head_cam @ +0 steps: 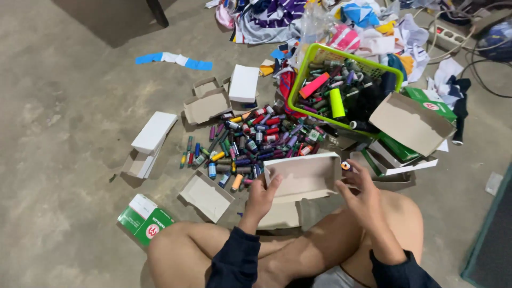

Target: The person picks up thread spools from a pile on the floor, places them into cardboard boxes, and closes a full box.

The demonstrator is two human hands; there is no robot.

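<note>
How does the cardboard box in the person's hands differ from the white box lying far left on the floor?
The held box is open, its empty brown inside facing up, gripped by the left hand and right hand; the white box is shut. The held one is raised above the knees; the white one rests on another open box, untouched. Both are small, flat and rectangular.

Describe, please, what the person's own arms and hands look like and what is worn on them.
Both arms wear dark navy long sleeves, pushed up so the cuffs bunch short of the wrists. The left hand and the right hand are bare: no gloves, and no rings, watch or bracelet can be made out. The sleeve fabric looks soft and plain, with no visible markings or stripes.
</note>
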